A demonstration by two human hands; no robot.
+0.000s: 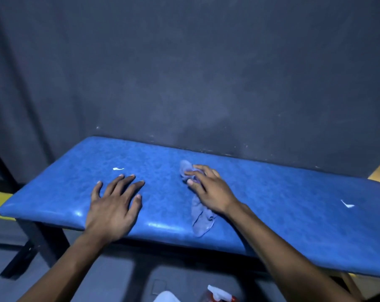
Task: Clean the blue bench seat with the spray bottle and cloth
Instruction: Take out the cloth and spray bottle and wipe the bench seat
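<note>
While the left hand (113, 205) lies spread flat on the glossy bench seat (271, 205), the right hand (208, 188) pinches a crumpled cloth (201, 219).

Blue bench seat (271, 203): padded, mottled glossy vinyl, long side against the dark wall, two small white marks on it, one left of centre, one far right. Cloth (201, 216): pale purple-grey, crumpled, lies mid-seat, stretched from near the middle to the front edge, tail draped slightly over it. Spray bottle (220, 295): white trigger head, reddish body, down below the seat at frame bottom, mostly cut off.
</note>
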